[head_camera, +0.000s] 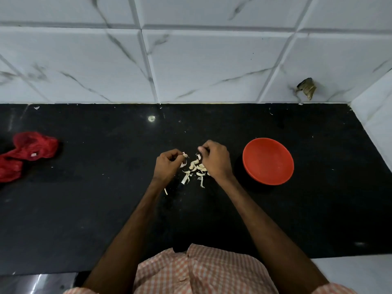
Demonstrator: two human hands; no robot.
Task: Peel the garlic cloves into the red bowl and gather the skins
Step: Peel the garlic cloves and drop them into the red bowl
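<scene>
While left hand (167, 164) and right hand (214, 160) pinch garlic bits (185, 154), bag tag (33, 154) illegible.

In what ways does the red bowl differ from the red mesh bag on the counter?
The red bowl is rigid, round and smooth; the red mesh bag is soft and crumpled. The bowl stands close to the right hand; the bag lies far to the left, cut off by the frame edge. Both are red and rest on the black counter.
</scene>
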